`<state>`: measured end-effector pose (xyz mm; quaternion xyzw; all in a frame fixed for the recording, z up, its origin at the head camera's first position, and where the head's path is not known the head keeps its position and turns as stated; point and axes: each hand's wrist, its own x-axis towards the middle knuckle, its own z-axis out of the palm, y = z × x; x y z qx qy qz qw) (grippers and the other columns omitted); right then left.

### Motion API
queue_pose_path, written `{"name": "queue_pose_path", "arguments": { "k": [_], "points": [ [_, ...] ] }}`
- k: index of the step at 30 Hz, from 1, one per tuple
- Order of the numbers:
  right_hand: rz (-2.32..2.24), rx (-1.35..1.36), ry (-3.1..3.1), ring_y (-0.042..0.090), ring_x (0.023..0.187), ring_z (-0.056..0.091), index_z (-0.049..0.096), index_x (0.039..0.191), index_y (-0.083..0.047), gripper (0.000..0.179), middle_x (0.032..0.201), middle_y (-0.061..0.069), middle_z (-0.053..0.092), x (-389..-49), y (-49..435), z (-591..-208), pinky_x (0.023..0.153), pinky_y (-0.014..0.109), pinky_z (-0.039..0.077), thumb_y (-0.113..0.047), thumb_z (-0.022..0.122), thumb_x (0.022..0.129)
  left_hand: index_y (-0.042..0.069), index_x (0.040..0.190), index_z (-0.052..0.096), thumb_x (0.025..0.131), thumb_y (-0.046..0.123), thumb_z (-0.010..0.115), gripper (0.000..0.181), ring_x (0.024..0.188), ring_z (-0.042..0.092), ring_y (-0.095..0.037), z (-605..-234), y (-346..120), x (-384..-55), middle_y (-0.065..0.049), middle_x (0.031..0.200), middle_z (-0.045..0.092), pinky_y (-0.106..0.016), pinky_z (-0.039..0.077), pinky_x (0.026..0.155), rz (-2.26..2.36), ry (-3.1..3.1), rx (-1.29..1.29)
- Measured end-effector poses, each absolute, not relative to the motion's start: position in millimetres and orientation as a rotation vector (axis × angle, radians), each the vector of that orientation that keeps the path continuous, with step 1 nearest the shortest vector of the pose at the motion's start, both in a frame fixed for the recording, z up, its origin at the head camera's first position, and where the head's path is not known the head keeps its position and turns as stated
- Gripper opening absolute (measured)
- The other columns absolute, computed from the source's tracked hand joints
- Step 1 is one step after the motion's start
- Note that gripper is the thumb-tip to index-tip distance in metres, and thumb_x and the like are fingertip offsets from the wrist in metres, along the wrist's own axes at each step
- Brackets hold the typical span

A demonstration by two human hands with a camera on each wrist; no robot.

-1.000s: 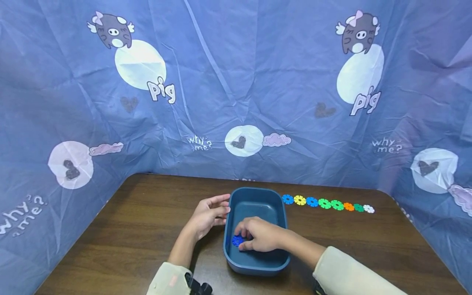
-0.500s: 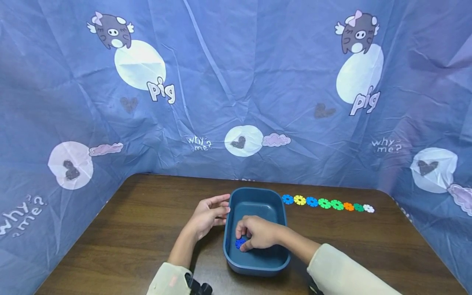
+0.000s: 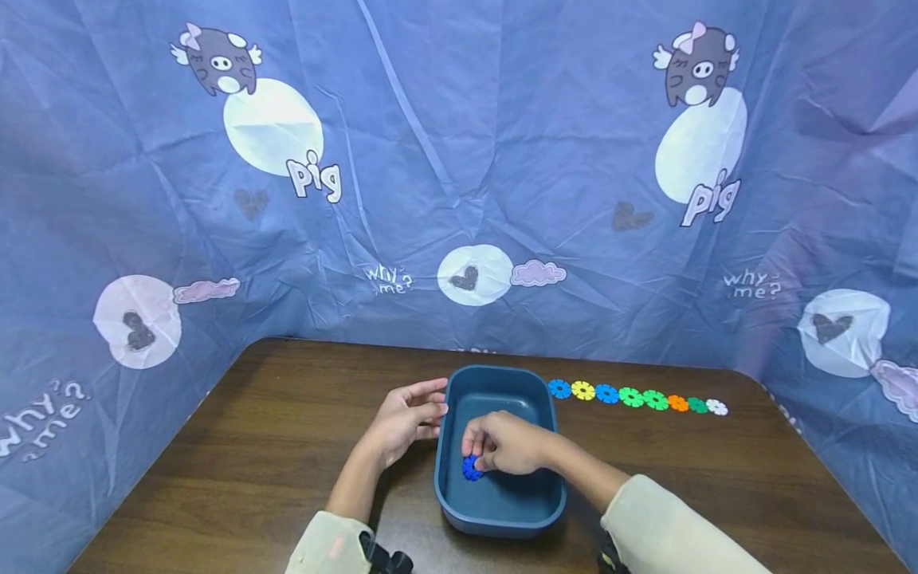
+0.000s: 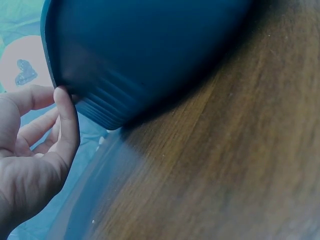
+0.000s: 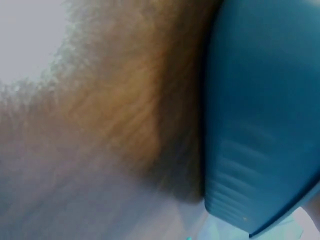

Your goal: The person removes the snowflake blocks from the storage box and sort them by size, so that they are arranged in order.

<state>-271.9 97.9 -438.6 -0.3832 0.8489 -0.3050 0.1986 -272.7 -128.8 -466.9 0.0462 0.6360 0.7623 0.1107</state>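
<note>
In the head view, my right hand (image 3: 512, 443) reaches inside a dark blue-green plastic box (image 3: 500, 505) and pinches a blue snowflake disc (image 3: 471, 469) between thumb and fingers. The disc is tilted, close over the box floor and partly covered by the thumb. My left hand (image 3: 409, 418) stays outside the box, thumb and fingertips touching its left wall. The left wrist view has the left fingertips (image 4: 61, 95) right at the rim of the box (image 4: 150, 50). From the right wrist, only the outer wall of the box (image 5: 260, 110) shows clearly; the disc is hidden there.
A row of several snowflake discs, blue, yellow, green, orange and white, runs right from the box's far corner, including a yellow disc (image 3: 583, 390) and a white disc (image 3: 717, 406). The wooden table (image 3: 287, 446) ends at a printed blue cloth (image 3: 402, 199) behind.
My right fingers have closed on the blue disc, and it has shifted slightly right and tilted up. The right hand is a little higher. My left hand and the box stay put.
</note>
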Motion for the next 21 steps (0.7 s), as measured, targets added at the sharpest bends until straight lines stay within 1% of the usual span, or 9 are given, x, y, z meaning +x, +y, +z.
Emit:
{"name": "queue_pose_path", "arguments": {
  "k": [5, 8, 15, 21],
  "points": [
    [-0.859, -1.073, 2.378, 0.007, 0.077, 0.061, 0.072, 0.094, -0.012, 0.014, 0.082, -0.004, 0.067, -274.0, 104.8, -431.3, 0.072, 0.023, 0.054, 0.001, 0.072, 0.092, -0.004, 0.142, 0.054, 0.091, -0.001, 0.068, 0.053, 0.075, 0.063, -0.015, -467.5, -127.9, -273.3, -0.020, 0.116, 0.063, -0.029, 0.059, 0.067, 2.242, 1.867, 0.129],
    [-0.886, -1.059, 2.347, 0.009, 0.078, 0.063, 0.073, 0.097, -0.009, 0.013, 0.084, -0.002, 0.069, -275.7, 110.2, -425.7, 0.072, 0.024, 0.055, 0.002, 0.070, 0.092, -0.004, 0.142, 0.055, 0.091, -0.001, 0.068, 0.053, 0.074, 0.063, -0.015, -467.8, -127.8, -273.6, -0.019, 0.114, 0.063, -0.029, 0.059, 0.067, 2.242, 1.872, 0.124],
    [-0.998, -0.990, 2.307, 0.015, 0.088, 0.068, 0.075, 0.108, -0.002, 0.016, 0.095, 0.001, 0.074, -279.9, 124.4, -410.2, 0.081, 0.028, 0.059, 0.002, 0.067, 0.095, -0.003, 0.142, 0.055, 0.091, -0.001, 0.068, 0.052, 0.075, 0.064, -0.016, -468.0, -127.8, -273.7, -0.016, 0.111, 0.063, -0.028, 0.059, 0.067, 2.253, 1.864, 0.117],
    [-1.132, -0.954, 2.329, 0.019, 0.092, 0.069, 0.076, 0.113, -0.005, 0.018, 0.104, 0.003, 0.075, -284.6, 141.4, -392.3, 0.082, 0.031, 0.060, -0.003, 0.066, 0.098, -0.003, 0.142, 0.056, 0.092, -0.001, 0.069, 0.051, 0.076, 0.064, -0.016, -467.7, -127.5, -273.9, -0.014, 0.110, 0.064, -0.028, 0.059, 0.066, 2.250, 1.861, 0.118]
  ]
}}
